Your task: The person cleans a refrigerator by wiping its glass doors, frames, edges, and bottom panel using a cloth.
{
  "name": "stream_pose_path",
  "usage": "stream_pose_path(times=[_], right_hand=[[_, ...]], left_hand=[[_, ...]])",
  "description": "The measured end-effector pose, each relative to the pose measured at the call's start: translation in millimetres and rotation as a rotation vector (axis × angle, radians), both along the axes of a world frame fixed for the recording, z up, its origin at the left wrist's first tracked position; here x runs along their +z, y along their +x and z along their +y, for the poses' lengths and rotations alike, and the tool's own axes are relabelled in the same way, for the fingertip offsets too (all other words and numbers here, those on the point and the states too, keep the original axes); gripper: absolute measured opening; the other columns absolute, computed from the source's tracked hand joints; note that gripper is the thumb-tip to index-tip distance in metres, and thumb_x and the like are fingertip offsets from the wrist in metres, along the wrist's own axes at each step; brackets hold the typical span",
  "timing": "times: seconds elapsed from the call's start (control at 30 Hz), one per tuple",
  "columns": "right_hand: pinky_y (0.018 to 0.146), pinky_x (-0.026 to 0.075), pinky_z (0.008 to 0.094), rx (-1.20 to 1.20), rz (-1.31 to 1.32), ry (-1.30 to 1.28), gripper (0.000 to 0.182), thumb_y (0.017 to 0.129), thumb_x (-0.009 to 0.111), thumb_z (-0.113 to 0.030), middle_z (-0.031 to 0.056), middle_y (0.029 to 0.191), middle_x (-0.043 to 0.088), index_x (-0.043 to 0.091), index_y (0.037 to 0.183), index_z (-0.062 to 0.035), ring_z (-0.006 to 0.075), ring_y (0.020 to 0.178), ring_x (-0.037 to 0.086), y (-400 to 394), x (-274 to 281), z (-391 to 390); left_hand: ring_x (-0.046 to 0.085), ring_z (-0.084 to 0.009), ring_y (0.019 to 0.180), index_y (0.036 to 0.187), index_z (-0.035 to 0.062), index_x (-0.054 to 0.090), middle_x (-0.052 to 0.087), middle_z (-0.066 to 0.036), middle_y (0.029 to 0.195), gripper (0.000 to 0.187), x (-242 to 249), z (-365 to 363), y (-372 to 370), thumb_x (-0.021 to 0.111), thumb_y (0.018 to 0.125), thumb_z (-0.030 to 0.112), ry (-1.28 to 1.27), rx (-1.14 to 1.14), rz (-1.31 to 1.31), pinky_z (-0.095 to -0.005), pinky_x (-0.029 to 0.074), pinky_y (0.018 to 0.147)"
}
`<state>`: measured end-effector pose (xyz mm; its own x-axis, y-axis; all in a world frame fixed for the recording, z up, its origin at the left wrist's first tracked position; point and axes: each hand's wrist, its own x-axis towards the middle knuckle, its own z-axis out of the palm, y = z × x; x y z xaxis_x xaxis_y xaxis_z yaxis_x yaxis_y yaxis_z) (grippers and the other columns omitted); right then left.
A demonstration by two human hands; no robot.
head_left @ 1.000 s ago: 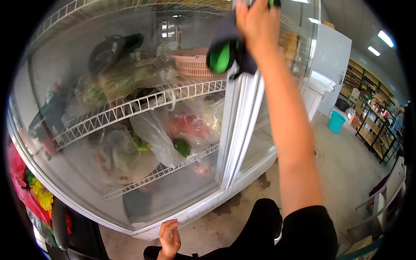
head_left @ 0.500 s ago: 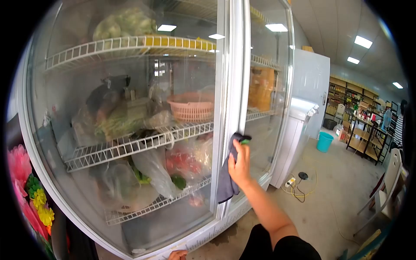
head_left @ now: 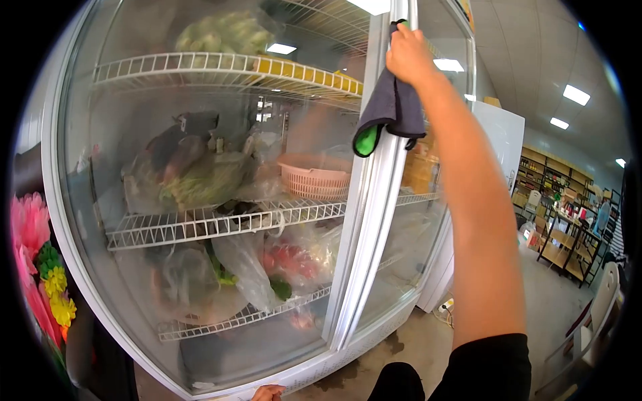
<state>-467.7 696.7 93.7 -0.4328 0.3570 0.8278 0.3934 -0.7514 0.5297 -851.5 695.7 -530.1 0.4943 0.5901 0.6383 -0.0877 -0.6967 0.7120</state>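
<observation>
High on the white upright frame between the sliding doors, my right hand (head_left: pixel 409 55) is closed around a dark grey cleaning cloth (head_left: pixel 401 110) with a green underside. The cloth hangs down from my fingers against the door frame (head_left: pixel 374 214). My right arm stretches up in front of the right-hand door. At the bottom edge of the view only a small part of my left hand (head_left: pixel 269 393) shows, beside the lower frame of the glass-door fridge (head_left: pixel 267 384). Most of its fingers are cut off, so their grip cannot be made out.
Behind the misted glass are wire shelves (head_left: pixel 227 228), a pink plastic basket (head_left: pixel 314 177) and bagged vegetables (head_left: pixel 294 260). Bright artificial flowers (head_left: pixel 33 227) stand at left. A white chair (head_left: pixel 595 321), a power strip (head_left: pixel 446 305) and a rack (head_left: pixel 568 244) are at right.
My right hand has moved up the door frame with the cloth, from about mid-height to near the top. The view has shifted slightly. My left hand stays low.
</observation>
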Motion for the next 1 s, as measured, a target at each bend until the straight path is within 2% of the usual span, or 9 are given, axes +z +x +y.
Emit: stream_pose_path(times=[0.1, 0.2, 0.23, 0.37, 0.53, 0.67, 0.77, 0.83, 1.0], right_hand=[[0.091, 0.043, 0.044, 0.011, 0.352, -0.089, 0.031, 0.081, 0.055, -0.018, 0.0187, 0.111, 0.058, 0.057, 0.103, 0.0045, 0.033, 0.105, 0.054, -19.0, 25.9, -8.5], [0.088, 0.045, 0.0454, 0.087, 0.054, -0.213, 0.029, 0.083, 0.055, -0.019, 0.0221, 0.104, 0.057, 0.058, 0.104, 0.0019, 0.0371, 0.099, 0.056, 1.3, 54.4, -13.0], [0.091, 0.044, 0.0432, 0.238, 0.502, -0.127, 0.036, 0.084, 0.052, -0.016, 0.0288, 0.113, 0.056, 0.057, 0.11, 0.0077, 0.0418, 0.104, 0.055, -24.2, 32.4, -20.9], [0.087, 0.045, 0.0464, 0.455, 0.184, 0.095, 0.024, 0.084, 0.054, -0.018, 0.0242, 0.108, 0.054, 0.061, 0.101, -0.0016, 0.0402, 0.098, 0.055, 17.3, 42.7, 0.7], [0.088, 0.045, 0.049, 0.129, 0.349, 0.204, 0.027, 0.084, 0.051, -0.014, 0.0269, 0.123, 0.043, 0.058, 0.108, -0.0038, 0.0442, 0.097, 0.057, 2.8, 41.3, 8.9], [0.084, 0.046, 0.0508, 0.043, 0.353, 0.21, 0.029, 0.085, 0.048, -0.014, 0.0273, 0.113, 0.052, 0.054, 0.112, -0.003, 0.0449, 0.093, 0.059, -5.7, 61.8, 10.2], [0.082, 0.049, 0.0439, -0.179, 0.349, -0.147, 0.021, 0.079, 0.052, -0.009, 0.0247, 0.102, 0.062, 0.065, 0.09, 0.0033, 0.039, 0.093, 0.061, -9.9, 60.2, 7.0], [0.08, 0.05, 0.0449, 0.283, 0.386, 0.119, 0.022, 0.079, 0.052, -0.009, 0.0246, 0.097, 0.063, 0.065, 0.093, 0.0027, 0.0386, 0.091, 0.062, -17.5, 37.4, 5.9], [0.082, 0.045, 0.0504, 0.381, 0.331, 0.225, 0.036, 0.091, 0.041, -0.023, 0.027, 0.1, 0.061, 0.049, 0.119, -0.0018, 0.043, 0.096, 0.058, 37.1, 45.5, 16.9]], left_hand=[[0.06, -0.0365, 0.086, 0.095, 0.0003, 0.061, 0.062, -0.019, 0.091, 0.014, -10.7, -3.5, 0.4, 0.051, 0.085, -0.004, 0.002, 0.009, 0.03, -0.0388, 0.048, 0.076], [0.06, -0.0382, 0.085, 0.094, -0.0005, 0.061, 0.062, -0.021, 0.09, 0.012, -9.3, -7.4, 0.6, 0.051, 0.087, 0.001, -0.028, 0.007, 0.13, -0.0399, 0.048, 0.076], [0.06, -0.0389, 0.083, 0.094, -0.0006, 0.061, 0.062, -0.022, 0.089, 0.013, -10.4, -7.5, 2.4, 0.051, 0.088, 0.003, -0.035, 0.014, 0.143, -0.0405, 0.048, 0.075], [0.06, -0.04, 0.08, 0.093, -0.0002, 0.062, 0.062, -0.022, 0.089, 0.013, -21.3, -5.0, 8.4, 0.052, 0.088, 0.005, -0.071, 0.017, 0.168, -0.0416, 0.049, 0.071], [0.06, -0.0408, 0.078, 0.094, 0.0, 0.062, 0.062, -0.023, 0.087, 0.012, -22.0, -1.3, 6.6, 0.053, 0.087, 0.005, 0.002, 0.036, 0.106, -0.0422, 0.049, 0.069], [0.06, -0.0414, 0.078, 0.095, 0.0007, 0.062, 0.062, -0.023, 0.087, 0.013, -32.3, -0.3, 3.4, 0.054, 0.087, 0.004, 0.003, 0.031, 0.164, -0.0426, 0.049, 0.068], [0.06, -0.0416, 0.077, 0.097, 0.0018, 0.062, 0.063, -0.023, 0.087, 0.014, -34.3, -1.8, 7.1, 0.054, 0.086, 0.005, 0.02, 0.034, 0.123, -0.0429, 0.049, 0.068], [0.06, -0.0415, 0.078, 0.097, 0.0024, 0.062, 0.063, -0.022, 0.088, 0.014, -35.3, -3.1, 10.1, 0.054, 0.086, 0.005, 0.015, 0.007, 0.127, -0.0428, 0.049, 0.068], [0.061, -0.0334, 0.085, 0.102, 0.0045, 0.062, 0.063, -0.016, 0.097, 0.02, -38.3, -11.6, 9.3, 0.055, 0.084, 0.0, -0.096, -0.039, 0.181, -0.0371, 0.05, 0.074]])
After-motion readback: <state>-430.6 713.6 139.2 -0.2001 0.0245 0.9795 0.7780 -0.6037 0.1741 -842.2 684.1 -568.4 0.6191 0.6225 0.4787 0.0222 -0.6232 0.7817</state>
